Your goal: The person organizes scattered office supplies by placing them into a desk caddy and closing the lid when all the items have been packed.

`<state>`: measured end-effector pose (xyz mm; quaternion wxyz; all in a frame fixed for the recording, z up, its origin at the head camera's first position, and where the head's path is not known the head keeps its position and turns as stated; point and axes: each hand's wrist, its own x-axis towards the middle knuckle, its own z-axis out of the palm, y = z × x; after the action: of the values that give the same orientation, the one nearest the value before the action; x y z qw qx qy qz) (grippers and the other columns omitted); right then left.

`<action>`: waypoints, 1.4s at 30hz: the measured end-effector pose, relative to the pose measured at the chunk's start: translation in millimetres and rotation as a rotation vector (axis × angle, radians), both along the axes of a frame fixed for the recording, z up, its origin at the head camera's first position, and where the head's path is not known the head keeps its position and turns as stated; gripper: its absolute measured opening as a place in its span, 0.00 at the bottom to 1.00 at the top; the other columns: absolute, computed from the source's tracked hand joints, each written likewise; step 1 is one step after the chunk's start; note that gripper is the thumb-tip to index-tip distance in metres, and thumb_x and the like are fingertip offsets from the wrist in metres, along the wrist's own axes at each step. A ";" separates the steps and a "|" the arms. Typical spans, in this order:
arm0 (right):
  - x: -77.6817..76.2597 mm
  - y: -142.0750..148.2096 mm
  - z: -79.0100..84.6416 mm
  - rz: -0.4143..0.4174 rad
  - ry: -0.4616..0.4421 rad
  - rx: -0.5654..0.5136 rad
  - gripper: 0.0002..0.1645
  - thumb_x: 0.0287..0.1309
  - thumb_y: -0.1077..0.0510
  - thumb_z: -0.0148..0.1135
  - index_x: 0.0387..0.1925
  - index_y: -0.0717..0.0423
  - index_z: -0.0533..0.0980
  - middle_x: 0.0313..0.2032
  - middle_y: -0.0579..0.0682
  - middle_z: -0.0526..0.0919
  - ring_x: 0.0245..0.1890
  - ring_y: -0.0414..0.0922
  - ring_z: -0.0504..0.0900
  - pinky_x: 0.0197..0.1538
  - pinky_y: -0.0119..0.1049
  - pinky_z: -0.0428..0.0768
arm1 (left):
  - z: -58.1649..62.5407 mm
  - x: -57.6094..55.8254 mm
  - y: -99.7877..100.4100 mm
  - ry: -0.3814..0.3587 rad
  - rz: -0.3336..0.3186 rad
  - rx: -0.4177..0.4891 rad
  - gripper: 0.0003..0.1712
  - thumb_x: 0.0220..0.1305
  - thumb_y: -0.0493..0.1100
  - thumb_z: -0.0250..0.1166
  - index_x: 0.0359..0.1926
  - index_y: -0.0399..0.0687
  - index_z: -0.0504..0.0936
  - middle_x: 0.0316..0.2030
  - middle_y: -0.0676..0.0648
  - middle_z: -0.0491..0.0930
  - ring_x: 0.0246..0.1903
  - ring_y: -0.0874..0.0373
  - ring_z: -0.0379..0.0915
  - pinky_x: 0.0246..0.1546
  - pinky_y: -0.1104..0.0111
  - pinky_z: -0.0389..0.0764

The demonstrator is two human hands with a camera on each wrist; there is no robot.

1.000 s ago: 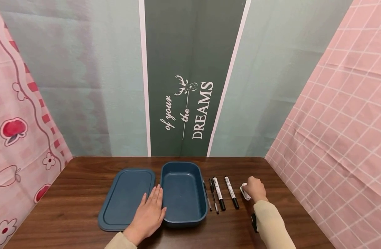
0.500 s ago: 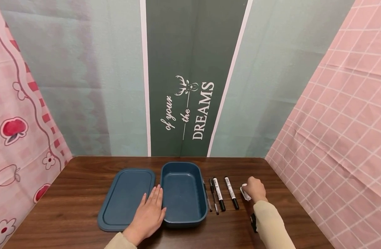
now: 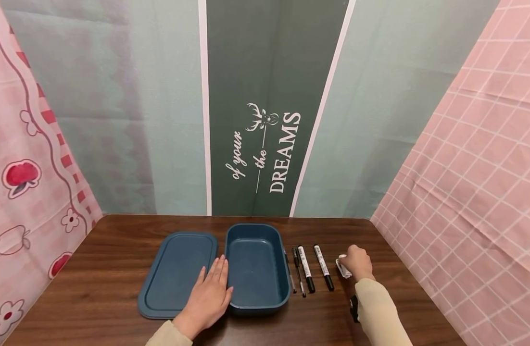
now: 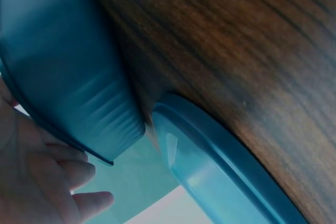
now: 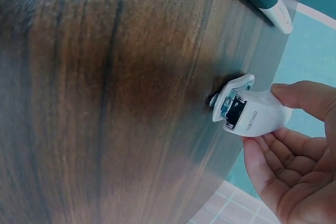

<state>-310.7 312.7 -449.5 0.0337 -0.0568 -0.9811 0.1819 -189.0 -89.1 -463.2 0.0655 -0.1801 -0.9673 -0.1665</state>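
A small white stapler (image 5: pixel 249 113) sits at the right of the table, pinched between the thumb and fingers of my right hand (image 3: pixel 357 262). In the right wrist view its open front end faces the wood and its base meets the table. An open deep blue box (image 3: pixel 256 306) stands mid-table with a bare inside. My left hand (image 3: pixel 208 294) lies with straight fingers along the box's left wall, and in the left wrist view its fingers rest against the rim. Left of that hand, the flat blue lid (image 3: pixel 174 269) lies on the table, partly under the wrist.
Between box and stapler lie two white markers with black caps, a left marker (image 3: pixel 306 269) and a right marker (image 3: pixel 323 268). Two thin pens, one a black pen (image 3: pixel 297 269), lie close to the box's right side. Fabric screens (image 3: pixel 178 120) enclose the wooden table (image 3: pixel 96 288).
The head view has shifted very slightly. Both hands keep their places, the left at the box and the right on the stapler.
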 end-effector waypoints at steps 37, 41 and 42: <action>-10.9 -17.0 5.3 -0.033 -0.080 -0.795 0.12 0.54 0.65 0.60 0.30 0.77 0.77 0.19 0.47 0.76 0.20 0.38 0.77 0.29 0.35 0.81 | 0.7 0.3 1.1 0.021 0.009 -0.002 0.34 0.68 0.47 0.54 0.66 0.27 0.61 0.68 0.33 0.56 0.67 0.42 0.52 0.62 0.44 0.56; -13.3 -22.4 8.5 -0.018 -0.075 -0.885 0.12 0.54 0.65 0.60 0.30 0.77 0.76 0.21 0.47 0.77 0.21 0.37 0.77 0.30 0.32 0.81 | 0.6 0.6 1.1 0.021 0.008 -0.001 0.34 0.68 0.47 0.54 0.66 0.27 0.61 0.68 0.33 0.56 0.67 0.42 0.52 0.62 0.44 0.56; -13.8 -24.0 9.6 -0.009 -0.077 -0.905 0.13 0.55 0.65 0.60 0.33 0.78 0.76 0.21 0.48 0.77 0.21 0.38 0.78 0.31 0.33 0.81 | 0.7 0.5 1.1 0.022 0.007 -0.001 0.34 0.68 0.47 0.54 0.66 0.27 0.61 0.68 0.33 0.56 0.67 0.42 0.52 0.62 0.44 0.56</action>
<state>-324.5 288.7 -439.9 -0.0301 -0.0769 -0.8030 0.5902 -188.5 -88.0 -462.5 0.0765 -0.1784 -0.9672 -0.1638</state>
